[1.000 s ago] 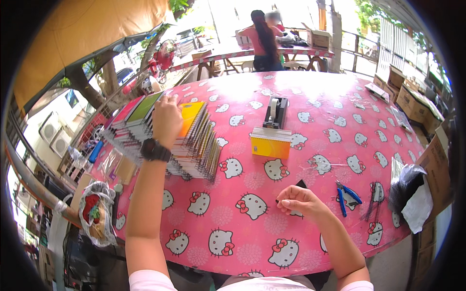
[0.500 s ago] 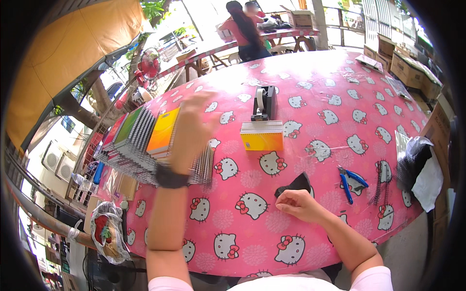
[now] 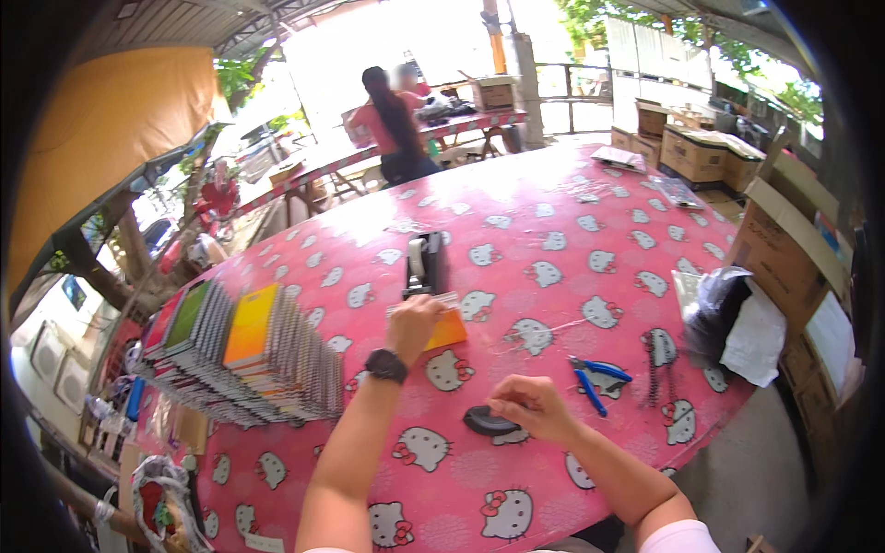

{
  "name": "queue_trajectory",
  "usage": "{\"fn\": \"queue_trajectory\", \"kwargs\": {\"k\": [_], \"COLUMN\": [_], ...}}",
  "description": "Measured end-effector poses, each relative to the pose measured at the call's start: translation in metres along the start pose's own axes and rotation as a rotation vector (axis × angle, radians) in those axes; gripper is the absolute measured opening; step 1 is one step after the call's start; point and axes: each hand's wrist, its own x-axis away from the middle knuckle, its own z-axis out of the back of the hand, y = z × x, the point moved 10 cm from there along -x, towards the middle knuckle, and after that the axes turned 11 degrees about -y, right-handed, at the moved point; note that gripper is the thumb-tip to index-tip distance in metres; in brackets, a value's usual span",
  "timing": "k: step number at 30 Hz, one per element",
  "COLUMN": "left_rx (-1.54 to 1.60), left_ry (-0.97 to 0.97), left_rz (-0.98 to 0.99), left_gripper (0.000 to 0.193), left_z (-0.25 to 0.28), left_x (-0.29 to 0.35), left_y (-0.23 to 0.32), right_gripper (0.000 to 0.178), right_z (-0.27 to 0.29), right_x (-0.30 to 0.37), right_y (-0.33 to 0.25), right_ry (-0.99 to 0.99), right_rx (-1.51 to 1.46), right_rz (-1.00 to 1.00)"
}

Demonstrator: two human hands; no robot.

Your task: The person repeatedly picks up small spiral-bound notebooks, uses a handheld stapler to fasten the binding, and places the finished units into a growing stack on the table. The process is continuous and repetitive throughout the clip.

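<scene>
Here's the big one first: the bench [image 3: 502, 240], spread with a pink cloth of white cat faces, fills the middle of the view. Over on its left stand the spiral notebooks [image 3: 244, 369], packed tight in tall rows, with red, green and orange covers on top. Beyond the right edge sits an open cardboard box [image 3: 779, 249], and just this side of it a black-and-white bundle [image 3: 751, 346] lies at the rim. Mid-bench, there's the black tape dispenser [image 3: 425, 265], and right in front of it the small yellow-orange booklets [image 3: 447, 329]. And the right hand [image 3: 535, 405], low and central, has its fingers curled, thumb and forefinger close together at the edge of a black piece; whether that grip pinches it, I cannot tell. The left hand [image 3: 415, 323] is down at the booklets, covering their left part; its grip faces away, so spread or pinching, no telling. Next come the blue-handled pliers [image 3: 591, 387], right of the right hand, and lastly that curved black piece [image 3: 489, 422], on the bench side of those fingers.
</scene>
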Motion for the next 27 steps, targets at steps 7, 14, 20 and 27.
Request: {"fn": "queue_trajectory", "kwargs": {"k": [7, 14, 20, 27], "left_rx": [0.489, 0.523, 0.541, 0.444], "left_ry": [0.222, 0.234, 0.034, -0.089], "left_rz": [0.314, 0.314, 0.304, 0.081], "left_gripper": [0.014, 0.016, 0.016, 0.017], "left_z": [0.08, 0.1, 0.107, 0.053], "left_x": [0.067, 0.093, 0.129, 0.131], "left_y": [0.011, 0.017, 0.021, 0.08], "right_gripper": [0.083, 0.09, 0.074, 0.013], "right_z": [-0.112, -0.178, -0.17, 0.143], "right_x": [-0.034, 0.032, 0.047, 0.08], "right_y": [-0.249, -0.278, -0.206, -0.022], "right_ry": [-0.917, -0.943, -1.238, 0.493], "right_rx": [-1.217, -1.297, -0.922, 0.449], "right_rz": [0.581, 0.374, 0.638, -0.214]}}
